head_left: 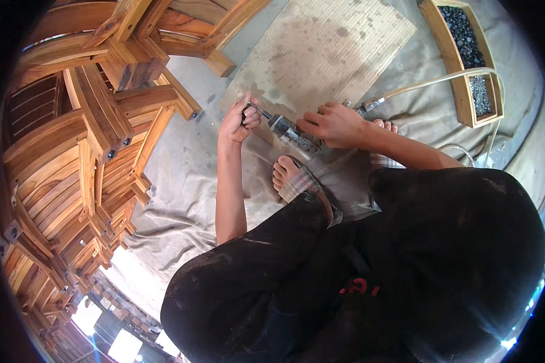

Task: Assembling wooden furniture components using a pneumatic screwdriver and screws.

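Observation:
My right hand (336,125) is wrapped round an air-powered driver (292,134), a worn metal tool with a hose at its rear. The tool lies level in front of me, its nose pointing left. From the nose a thin dark bit (262,111) reaches to my left hand (241,120). That hand is closed, fingers curled round a small black part (246,110) at the bit's tip. Its exact kind is partly hidden by the fingers.
Wooden furniture frames (103,121) crowd the left side. A stained cardboard sheet (321,48) lies on the cloth-covered floor (188,212). At right, a wooden box (464,106) holds black pieces and grey screws; a pale hose (430,83) crosses it. My bare foot (283,170) is below the tool.

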`<state>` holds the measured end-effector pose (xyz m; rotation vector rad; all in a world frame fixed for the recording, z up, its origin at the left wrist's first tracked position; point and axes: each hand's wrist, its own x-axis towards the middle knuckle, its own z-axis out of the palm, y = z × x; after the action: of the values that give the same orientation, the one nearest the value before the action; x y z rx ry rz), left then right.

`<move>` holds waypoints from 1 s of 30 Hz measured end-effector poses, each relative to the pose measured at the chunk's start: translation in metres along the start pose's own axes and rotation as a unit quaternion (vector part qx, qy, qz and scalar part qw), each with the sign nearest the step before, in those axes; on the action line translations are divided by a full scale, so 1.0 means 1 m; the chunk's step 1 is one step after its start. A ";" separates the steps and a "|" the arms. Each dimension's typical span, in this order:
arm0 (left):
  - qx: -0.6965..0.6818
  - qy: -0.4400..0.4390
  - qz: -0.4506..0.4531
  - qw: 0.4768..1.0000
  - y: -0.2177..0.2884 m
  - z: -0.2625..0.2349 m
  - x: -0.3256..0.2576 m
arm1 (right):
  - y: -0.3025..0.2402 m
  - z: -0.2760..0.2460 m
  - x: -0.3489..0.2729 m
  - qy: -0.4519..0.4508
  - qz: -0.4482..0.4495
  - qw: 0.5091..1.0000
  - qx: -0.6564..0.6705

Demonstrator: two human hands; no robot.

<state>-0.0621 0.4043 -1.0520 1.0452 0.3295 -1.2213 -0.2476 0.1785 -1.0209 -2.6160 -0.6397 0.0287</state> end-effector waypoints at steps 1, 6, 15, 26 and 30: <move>-0.005 0.009 -0.011 1.000 -0.001 0.000 0.001 | 0.000 0.001 0.000 0.000 0.000 1.000 0.000; -0.010 0.021 -0.047 0.999 -0.001 0.000 0.004 | 0.002 0.003 -0.003 -0.035 -0.001 0.999 -0.010; 0.080 0.137 0.018 0.987 -0.007 0.006 0.012 | 0.000 0.009 -0.009 -0.078 0.049 0.995 -0.030; 0.310 0.112 0.225 0.917 -0.019 0.095 -0.013 | 0.005 0.041 0.024 0.205 0.254 0.881 0.342; 0.403 0.060 0.279 0.870 -0.043 0.141 -0.003 | 0.027 0.003 0.009 0.149 0.381 0.380 0.830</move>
<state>-0.1445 0.2948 -0.9970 1.7850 -0.4267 -0.7451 -0.2276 0.1622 -1.0342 -0.5480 0.6505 0.2894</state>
